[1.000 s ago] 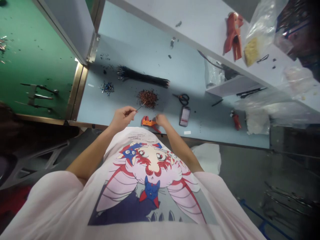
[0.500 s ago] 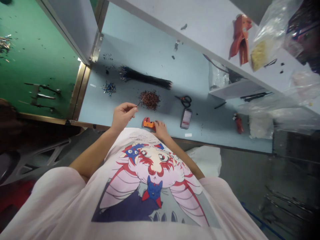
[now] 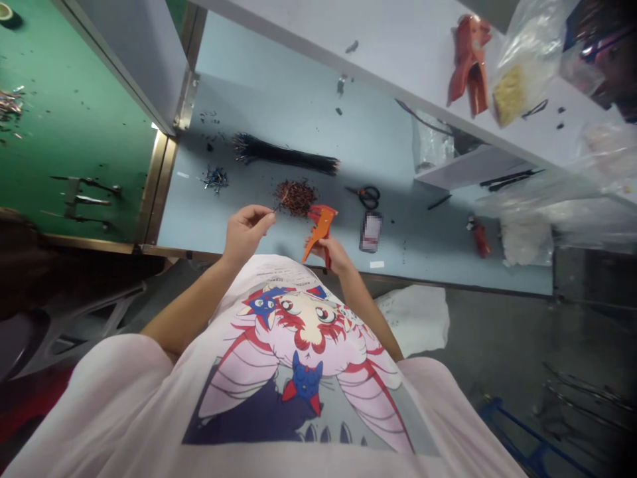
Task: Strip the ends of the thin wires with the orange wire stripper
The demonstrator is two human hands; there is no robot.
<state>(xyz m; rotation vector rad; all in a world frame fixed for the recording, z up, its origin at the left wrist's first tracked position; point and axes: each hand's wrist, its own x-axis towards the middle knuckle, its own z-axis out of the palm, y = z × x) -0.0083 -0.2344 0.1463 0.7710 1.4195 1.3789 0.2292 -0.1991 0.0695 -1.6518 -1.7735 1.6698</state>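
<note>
My left hand (image 3: 246, 229) is closed in a pinch, its fingertips on a thin dark wire (image 3: 277, 208) that pokes toward the pile of reddish-brown scraps (image 3: 295, 196). To the right, my right hand (image 3: 336, 255) is wrapped round the handles of an orange-red wire stripper (image 3: 321, 226). The tool stands with its head up, close to the near edge of the scrap pile. Behind the pile lies a bundle of black wires (image 3: 288, 155), their ends fanned out at the left.
Black-handled scissors (image 3: 368, 196) and a phone (image 3: 371, 232) lie right of the pile. Small metallic bits (image 3: 215, 178) sit at the left. A shelf overhangs the back, carrying a red tool (image 3: 470, 64) and plastic bags. Another red tool (image 3: 479, 239) rests far right.
My right hand has picked up the wire stripper from the table's near edge and turned its head upward, toward the scraps. My left hand keeps its pinch almost in place.
</note>
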